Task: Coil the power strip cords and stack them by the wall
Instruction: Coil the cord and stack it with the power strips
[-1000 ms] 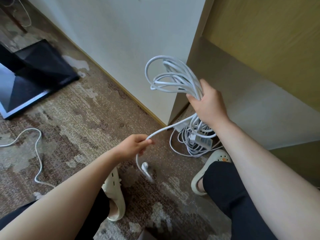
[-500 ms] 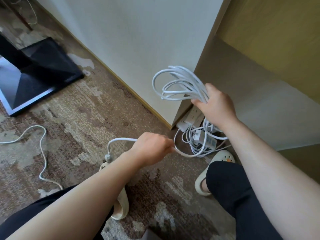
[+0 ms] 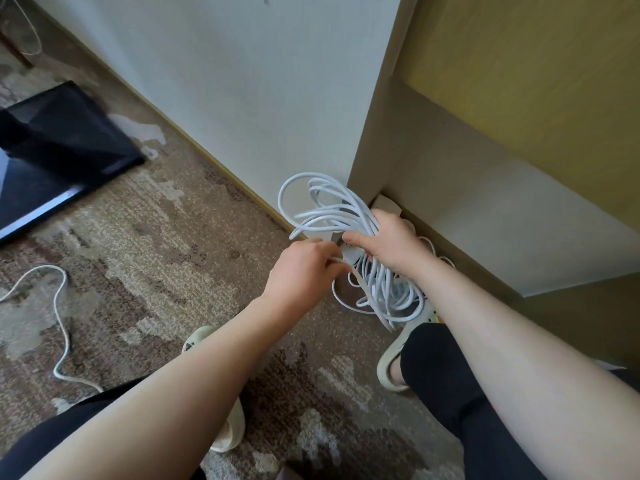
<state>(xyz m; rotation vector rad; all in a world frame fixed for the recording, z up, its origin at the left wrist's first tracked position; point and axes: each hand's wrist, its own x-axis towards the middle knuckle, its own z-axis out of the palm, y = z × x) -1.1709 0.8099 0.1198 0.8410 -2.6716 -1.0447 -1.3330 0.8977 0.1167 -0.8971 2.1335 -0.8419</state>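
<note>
A white power strip cord (image 3: 322, 209) is gathered in several loops, and my right hand (image 3: 388, 242) grips the bundle at its middle, just above the floor by the wall corner. My left hand (image 3: 304, 268) pinches the cord's loose end right beside the bundle; the plug is hidden. Below and behind the bundle, coiled cords (image 3: 398, 299) lie on the carpet with a white power strip (image 3: 386, 204) against the wall (image 3: 242, 81).
Another loose white cord (image 3: 60, 306) snakes over the patterned carpet at the left. A black flat stand base (image 3: 59, 140) lies at the far left. A yellow cabinet (image 3: 519, 81) fills the right. My slippered feet (image 3: 398, 355) stand near the pile.
My left hand carried the cord's end up and rightward to the bundle. My right hand lowered the looped bundle toward the floor at the corner.
</note>
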